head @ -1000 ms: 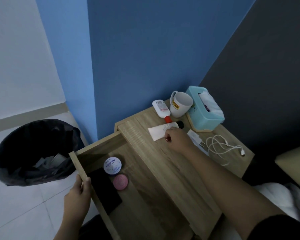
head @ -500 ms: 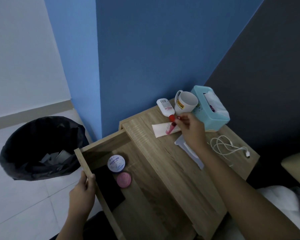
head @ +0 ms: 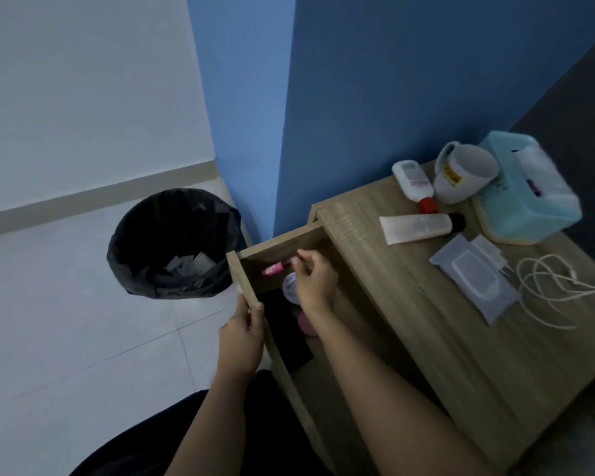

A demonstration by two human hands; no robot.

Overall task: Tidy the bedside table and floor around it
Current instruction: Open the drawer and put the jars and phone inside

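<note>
The wooden bedside table [head: 443, 338] has its drawer [head: 244, 280] pulled out. My left hand [head: 243, 333] grips the drawer's front edge. Inside the drawer, my right hand [head: 315, 281] pinches the end of a small pink tube [head: 275, 269], which lies near the back left corner. Beside it sit a white round jar [head: 289, 286], a pink round tin [head: 305, 325] and a flat black item [head: 285, 333], all partly hidden by my right hand and arm.
On the tabletop lie a white tube with a black cap [head: 416, 228], a white bottle with a red cap [head: 412, 182], a white mug [head: 461, 175], a teal tissue box [head: 526, 204], a wipes pack [head: 474, 285] and a white cable [head: 560, 286]. A black-lined bin [head: 172, 242] stands on the floor at left.
My right hand picked the small pink tube up from the tabletop and carried it left and down into the drawer. My left hand stayed on the drawer front.
</note>
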